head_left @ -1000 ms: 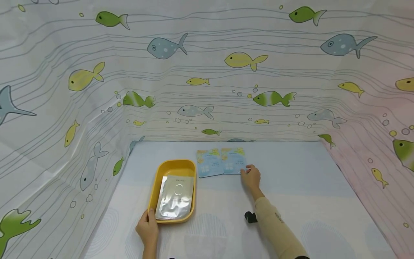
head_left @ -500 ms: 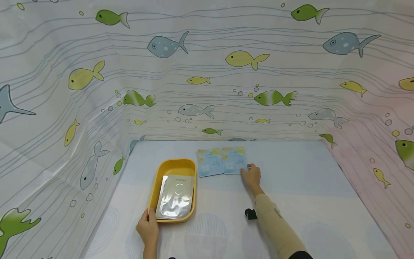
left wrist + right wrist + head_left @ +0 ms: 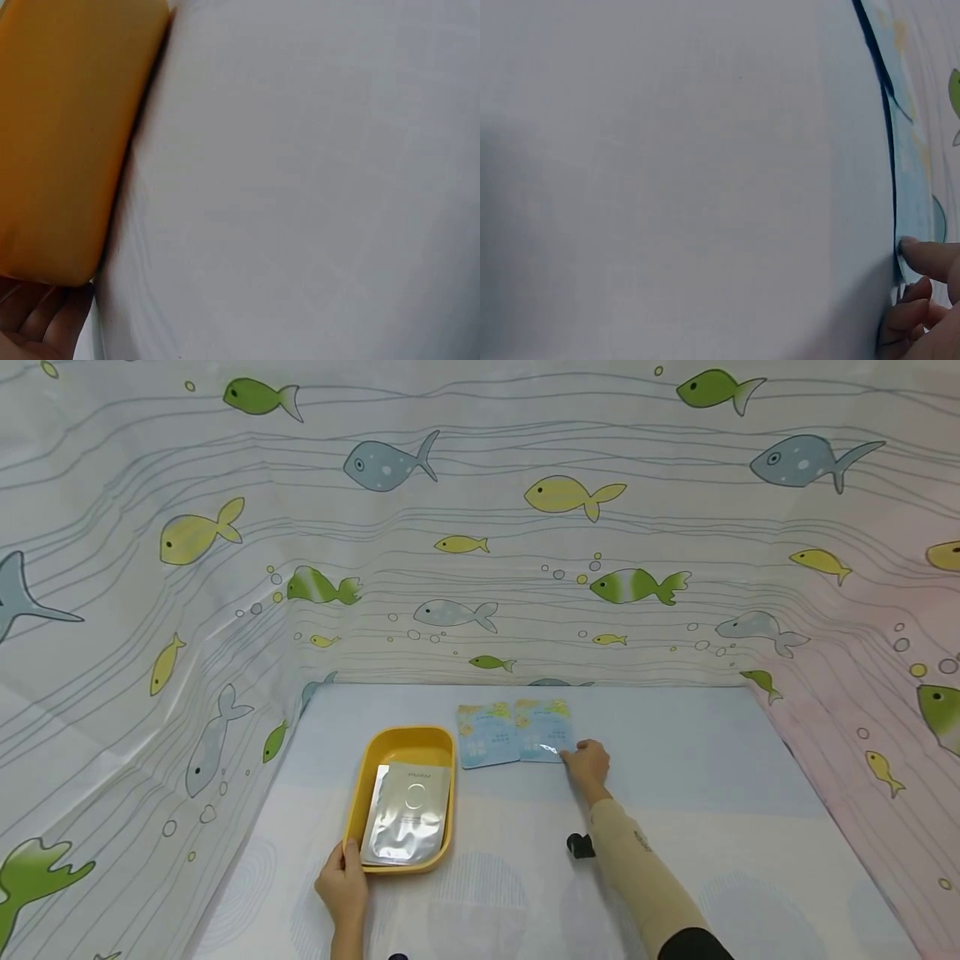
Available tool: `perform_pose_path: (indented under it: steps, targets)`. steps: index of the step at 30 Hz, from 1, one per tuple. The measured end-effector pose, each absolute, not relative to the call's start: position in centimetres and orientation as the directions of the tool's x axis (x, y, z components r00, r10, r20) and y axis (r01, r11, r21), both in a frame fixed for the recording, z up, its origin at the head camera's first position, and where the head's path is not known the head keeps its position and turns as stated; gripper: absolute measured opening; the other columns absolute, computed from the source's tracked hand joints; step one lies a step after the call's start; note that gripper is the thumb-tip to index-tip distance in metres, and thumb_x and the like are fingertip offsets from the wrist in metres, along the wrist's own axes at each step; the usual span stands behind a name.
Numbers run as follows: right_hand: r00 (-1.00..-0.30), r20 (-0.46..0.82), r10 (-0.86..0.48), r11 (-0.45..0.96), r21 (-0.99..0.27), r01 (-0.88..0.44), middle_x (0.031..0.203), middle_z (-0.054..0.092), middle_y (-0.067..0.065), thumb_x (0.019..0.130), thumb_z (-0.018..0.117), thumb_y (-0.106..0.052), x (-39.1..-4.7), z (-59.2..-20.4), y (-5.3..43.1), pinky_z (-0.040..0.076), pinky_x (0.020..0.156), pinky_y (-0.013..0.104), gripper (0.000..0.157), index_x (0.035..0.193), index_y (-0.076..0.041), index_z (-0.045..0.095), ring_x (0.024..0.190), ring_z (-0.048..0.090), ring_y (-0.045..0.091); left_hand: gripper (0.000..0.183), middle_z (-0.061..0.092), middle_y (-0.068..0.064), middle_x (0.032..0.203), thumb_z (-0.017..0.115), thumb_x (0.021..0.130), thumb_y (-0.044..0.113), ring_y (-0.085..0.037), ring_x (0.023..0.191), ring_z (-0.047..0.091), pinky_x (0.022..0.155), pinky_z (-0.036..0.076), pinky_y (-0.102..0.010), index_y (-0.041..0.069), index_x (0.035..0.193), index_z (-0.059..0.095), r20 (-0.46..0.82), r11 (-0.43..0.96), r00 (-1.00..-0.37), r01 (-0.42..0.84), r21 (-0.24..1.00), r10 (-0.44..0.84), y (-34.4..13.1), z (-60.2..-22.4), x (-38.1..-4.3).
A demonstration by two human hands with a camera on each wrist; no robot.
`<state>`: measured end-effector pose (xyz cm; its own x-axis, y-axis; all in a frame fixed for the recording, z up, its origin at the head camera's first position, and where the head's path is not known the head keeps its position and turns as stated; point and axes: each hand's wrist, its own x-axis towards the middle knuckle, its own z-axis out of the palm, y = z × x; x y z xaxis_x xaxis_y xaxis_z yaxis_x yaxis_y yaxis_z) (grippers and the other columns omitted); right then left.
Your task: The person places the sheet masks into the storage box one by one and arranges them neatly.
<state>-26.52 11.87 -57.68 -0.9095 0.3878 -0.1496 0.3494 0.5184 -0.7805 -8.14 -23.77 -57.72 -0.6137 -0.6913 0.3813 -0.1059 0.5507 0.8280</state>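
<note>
My left hand (image 3: pixel 343 885) grips the near left corner of a yellow plastic tray (image 3: pixel 405 745), thumb over the rim. In the left wrist view its fingers (image 3: pixel 58 319) lie against the outer wall. Flat silver foil pouches (image 3: pixel 407 814) lie stacked inside the tray. To the right, two light-blue printed sachets lie side by side, slightly overlapping: a left sachet (image 3: pixel 486 737) and a right sachet (image 3: pixel 542 727). My right hand (image 3: pixel 588 764) pinches the right sachet's near right corner. The right wrist view has the thumb (image 3: pixel 919 253) on top, other fingers curled below the edge.
A white and pale-blue cloth covers the table (image 3: pixel 675 760). A fish-print curtain (image 3: pixel 495 527) rises at the back and both sides. A small black object (image 3: pixel 581 846) shows beside the right sleeve (image 3: pixel 637 868).
The right hand has shifted slightly right at the sachet's corner, and a bright glint now shows near that corner. The left hand and the tray hold the same place.
</note>
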Motion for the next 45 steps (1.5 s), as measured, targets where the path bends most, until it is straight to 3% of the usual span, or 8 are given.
perform_pose_path:
  steps: [7,14,18,22,26,30,38,45]
  targets:
    - [-0.897,-0.178,0.404,0.439,-0.823,0.361,0.106,0.061,0.026,0.081,0.068,-0.008,-26.4,-57.4,12.4,0.043,0.087,0.046,0.025,0.100,0.009,0.064,0.100,0.054,0.039,0.018,0.067,-0.020,0.072,0.055,0.087,0.004,0.001,0.060,0.049,0.055,0.036,-0.015,-0.007,0.082,0.069,0.381,0.547,-0.618,-0.096,0.831,-0.687,-23.9,-57.8,-8.2]
    - [-0.893,-0.238,0.381,0.423,-0.814,0.397,0.109,0.061,0.026,0.084,0.065,-0.008,-26.2,-57.3,12.7,0.046,0.084,0.043,0.024,0.101,0.008,0.065,0.101,0.056,0.037,0.019,0.067,-0.021,0.073,0.055,0.087,0.004,0.008,0.062,0.046,0.055,0.036,-0.014,-0.007,0.082,0.069,0.374,0.535,-0.617,-0.091,0.840,-0.692,-23.9,-57.8,-8.2]
    - [-0.889,-0.296,0.349,0.408,-0.806,0.429,0.105,0.062,0.027,0.086,0.061,-0.007,-26.0,-56.9,12.9,0.049,0.065,0.033,0.025,0.103,0.011,0.064,0.079,0.060,0.027,0.019,0.068,-0.020,0.074,0.055,0.088,0.005,0.011,0.062,0.045,0.055,0.036,-0.012,-0.007,0.082,0.070,0.358,0.527,-0.627,-0.098,0.844,-0.691,-23.9,-57.8,-8.2]
    - [-0.888,-0.339,0.312,0.397,-0.802,0.446,0.087,0.065,0.020,0.087,0.057,-0.009,-25.8,-56.9,13.3,0.043,0.049,0.024,0.028,0.104,0.012,0.063,0.054,0.053,0.013,0.019,0.069,-0.019,0.076,0.055,0.089,0.006,0.015,0.065,0.045,0.056,0.036,-0.009,-0.005,0.083,0.070,0.348,0.523,-0.636,-0.105,0.846,-0.689,-23.8,-57.7,-8.2]
    - [-0.898,-0.351,0.266,0.373,-0.821,0.432,0.066,0.060,0.009,0.090,0.054,-0.012,-25.7,-57.0,13.6,0.042,0.046,0.021,0.031,0.108,0.012,0.061,0.047,0.049,0.008,0.020,0.069,-0.019,0.075,0.055,0.089,0.006,0.013,0.062,0.045,0.055,0.036,-0.010,-0.005,0.082,0.070,0.348,0.526,-0.639,-0.105,0.844,-0.686,-23.8,-57.6,-8.1]
    - [-0.907,-0.345,0.241,0.387,-0.823,0.416,0.059,0.054,0.004,0.092,0.052,-0.015,-25.7,-57.1,13.6,0.041,0.045,0.022,0.030,0.106,0.010,0.060,0.045,0.048,0.009,0.019,0.069,-0.019,0.076,0.056,0.089,0.006,0.014,0.064,0.045,0.056,0.036,-0.010,-0.006,0.084,0.070,0.349,0.528,-0.635,-0.111,0.842,-0.689,-23.8,-57.6,-8.1]
    - [-0.918,-0.285,0.274,0.443,-0.810,0.384,0.059,0.058,0.005,0.093,0.049,-0.013,-25.5,-57.0,13.1,0.042,0.047,0.022,0.028,0.103,0.011,0.061,0.047,0.050,0.009,0.019,0.068,-0.019,0.075,0.056,0.089,0.006,0.011,0.062,0.045,0.055,0.036,-0.011,-0.006,0.084,0.070,0.349,0.527,-0.633,-0.110,0.843,-0.691,-23.8,-57.7,-8.2]
    - [-0.896,-0.331,0.296,0.200,-0.896,0.397,0.071,0.066,0.016,0.089,0.055,-0.002,-25.2,-57.0,13.4,0.050,0.051,0.021,0.027,0.108,0.017,0.058,0.048,0.060,0.009,0.019,0.070,-0.020,0.079,0.057,0.088,0.006,0.001,0.068,0.055,0.059,0.036,-0.009,-0.006,0.087,0.071,0.349,0.529,-0.622,-0.125,0.840,-0.701,-23.8,-57.7,-8.1]
